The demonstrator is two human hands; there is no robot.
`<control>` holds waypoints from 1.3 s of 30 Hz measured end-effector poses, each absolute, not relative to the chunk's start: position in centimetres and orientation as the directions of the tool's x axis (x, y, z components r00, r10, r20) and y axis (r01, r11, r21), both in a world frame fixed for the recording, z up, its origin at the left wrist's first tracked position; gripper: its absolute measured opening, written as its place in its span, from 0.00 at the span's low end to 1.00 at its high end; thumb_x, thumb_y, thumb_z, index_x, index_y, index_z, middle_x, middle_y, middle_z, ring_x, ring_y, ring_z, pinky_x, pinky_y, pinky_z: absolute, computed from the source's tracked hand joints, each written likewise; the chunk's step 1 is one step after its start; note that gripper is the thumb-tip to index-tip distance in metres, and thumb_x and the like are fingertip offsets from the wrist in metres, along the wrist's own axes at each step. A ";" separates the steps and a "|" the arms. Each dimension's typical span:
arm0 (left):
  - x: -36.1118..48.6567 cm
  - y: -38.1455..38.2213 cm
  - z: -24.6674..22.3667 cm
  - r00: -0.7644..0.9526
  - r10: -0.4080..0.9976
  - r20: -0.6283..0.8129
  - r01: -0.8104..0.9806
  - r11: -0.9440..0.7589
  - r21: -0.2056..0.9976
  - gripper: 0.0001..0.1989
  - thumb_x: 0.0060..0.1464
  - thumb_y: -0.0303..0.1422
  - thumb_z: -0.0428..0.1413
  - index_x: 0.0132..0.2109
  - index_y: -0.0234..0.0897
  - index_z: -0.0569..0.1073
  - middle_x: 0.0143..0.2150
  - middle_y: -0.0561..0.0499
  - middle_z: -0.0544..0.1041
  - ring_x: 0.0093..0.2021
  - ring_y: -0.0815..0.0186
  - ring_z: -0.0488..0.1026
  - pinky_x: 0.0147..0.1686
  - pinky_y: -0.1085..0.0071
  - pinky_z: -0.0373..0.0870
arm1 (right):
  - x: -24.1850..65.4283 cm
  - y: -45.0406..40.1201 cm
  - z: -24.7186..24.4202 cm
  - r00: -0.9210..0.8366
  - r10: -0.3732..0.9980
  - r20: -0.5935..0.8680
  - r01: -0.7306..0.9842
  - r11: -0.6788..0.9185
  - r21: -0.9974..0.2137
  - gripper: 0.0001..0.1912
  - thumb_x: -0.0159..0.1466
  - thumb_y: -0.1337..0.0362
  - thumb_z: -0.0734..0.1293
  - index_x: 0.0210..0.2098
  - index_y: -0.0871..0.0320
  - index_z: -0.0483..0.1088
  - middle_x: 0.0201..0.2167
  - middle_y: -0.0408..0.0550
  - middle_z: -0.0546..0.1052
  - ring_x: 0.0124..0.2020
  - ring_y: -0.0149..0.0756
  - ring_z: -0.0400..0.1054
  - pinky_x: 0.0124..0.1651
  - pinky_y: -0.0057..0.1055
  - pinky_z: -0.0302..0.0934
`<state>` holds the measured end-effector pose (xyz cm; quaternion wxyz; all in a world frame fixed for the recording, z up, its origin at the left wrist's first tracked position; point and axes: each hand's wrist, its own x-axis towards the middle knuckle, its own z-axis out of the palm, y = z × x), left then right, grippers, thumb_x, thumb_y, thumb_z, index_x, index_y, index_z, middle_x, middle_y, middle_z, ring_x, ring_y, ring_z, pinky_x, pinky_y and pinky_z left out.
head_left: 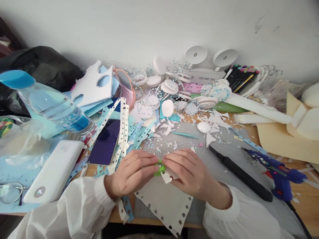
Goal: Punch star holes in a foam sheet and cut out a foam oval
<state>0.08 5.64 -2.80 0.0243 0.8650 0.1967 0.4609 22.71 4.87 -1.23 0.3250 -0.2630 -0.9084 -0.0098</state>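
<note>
Close to the table's front edge, my left hand (136, 171) is closed round a small green paper punch (159, 168), which the fingers partly cover. My right hand (188, 172) grips a sheet of white paper (164, 202), and its fingertips touch the punch's right side. A corner of the sheet is bent up beside the punch. Small flower-shaped holes run along the sheet's lower edges, which hang toward me. Beneath both hands is a grey cutting mat (201, 186) strewn with paper bits.
On the left are a water bottle (57, 106), a white power bank (54, 171), a phone (104, 142) and punched paper strips (123, 126). A black stick-like tool (240, 172) and a blue glue gun (276, 169) lie right. White foam discs (170, 85) and scraps crowd the back.
</note>
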 end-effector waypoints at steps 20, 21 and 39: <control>-0.5 4.8 -3.1 0.591 0.284 0.755 0.296 -0.947 0.124 0.11 0.56 0.22 0.58 0.47 0.29 0.73 0.48 0.41 0.80 0.52 0.59 0.76 0.49 0.61 0.77 | 21.5 3.9 -1.0 -0.545 0.402 0.736 0.485 0.867 -0.114 0.10 0.61 0.77 0.62 0.35 0.58 0.72 0.33 0.50 0.80 0.35 0.38 0.72 0.37 0.37 0.69; -0.5 4.7 -3.1 0.604 0.273 0.749 0.304 -0.947 0.100 0.11 0.56 0.22 0.58 0.47 0.28 0.73 0.47 0.40 0.80 0.52 0.59 0.76 0.49 0.61 0.77 | 21.4 3.8 -0.9 -0.545 0.400 0.737 0.481 0.869 -0.115 0.10 0.61 0.77 0.62 0.34 0.59 0.72 0.32 0.51 0.80 0.35 0.38 0.72 0.37 0.37 0.69; -0.6 5.0 -3.2 0.634 0.243 0.734 0.352 -0.936 0.005 0.07 0.54 0.22 0.60 0.42 0.29 0.73 0.41 0.42 0.82 0.45 0.58 0.79 0.45 0.59 0.79 | 22.9 4.5 -0.1 -0.613 0.639 0.466 0.343 0.746 -0.571 0.13 0.62 0.65 0.66 0.47 0.59 0.67 0.40 0.53 0.76 0.41 0.42 0.70 0.43 0.40 0.66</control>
